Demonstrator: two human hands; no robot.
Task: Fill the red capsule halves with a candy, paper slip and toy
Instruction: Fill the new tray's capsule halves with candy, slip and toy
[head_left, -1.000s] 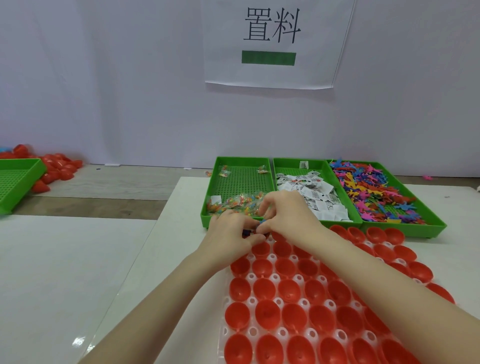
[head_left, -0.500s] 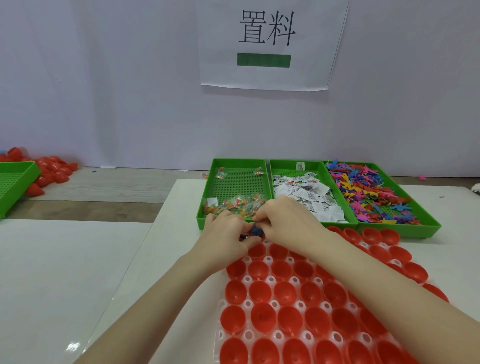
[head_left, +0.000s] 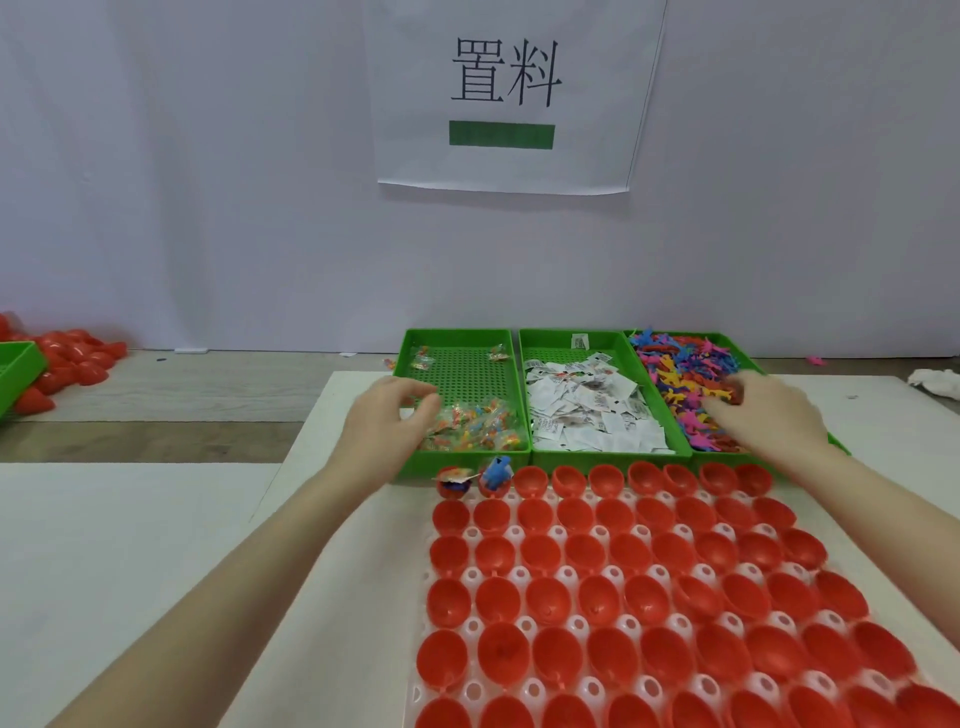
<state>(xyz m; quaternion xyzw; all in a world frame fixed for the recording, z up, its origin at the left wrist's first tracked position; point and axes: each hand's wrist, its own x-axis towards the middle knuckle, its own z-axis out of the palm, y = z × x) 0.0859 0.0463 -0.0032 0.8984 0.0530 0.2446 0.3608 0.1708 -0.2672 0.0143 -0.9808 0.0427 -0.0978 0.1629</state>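
Left hand (head_left: 392, 415) hovers over the near-left corner of the left green tray (head_left: 470, 376), fingers loosely curled and part-spread above the heap of wrapped candies (head_left: 475, 428); nothing visibly pinched, though whether a fingertip touches a wrapper is hard to tell. Right hand (head_left: 769, 415) is down on the toy pile (head_left: 685, 379) in the right green tray (head_left: 727, 340), seen from the back with fingers bent into the toys, so cannot tell if it grips one. Paper slips (head_left: 587, 410) fill the middle tray (head_left: 610, 457), untouched by either hand. Red capsule halves (head_left: 597, 597) sit open side up in a white holder (head_left: 514, 532) just in front of the trays; the two at the far-left end of the back row look filled, one showing a candy wrapper (head_left: 456, 475), the next a blue toy (head_left: 496, 472) poking out. All the rest look empty, so the task is barely begun. Handling guess: candies are light, with crinkly slick wrappers, so pinch a twisted wrapper end or the body between thumb and forefinger. Slips are thin, limp and overlapping, so take one by an edge to avoid lifting several. Toys look like small soft plastic figures, tangled together; grab a limb and shake it free. Capsule halves are probably thin and light and may tip in the holder if pushed.
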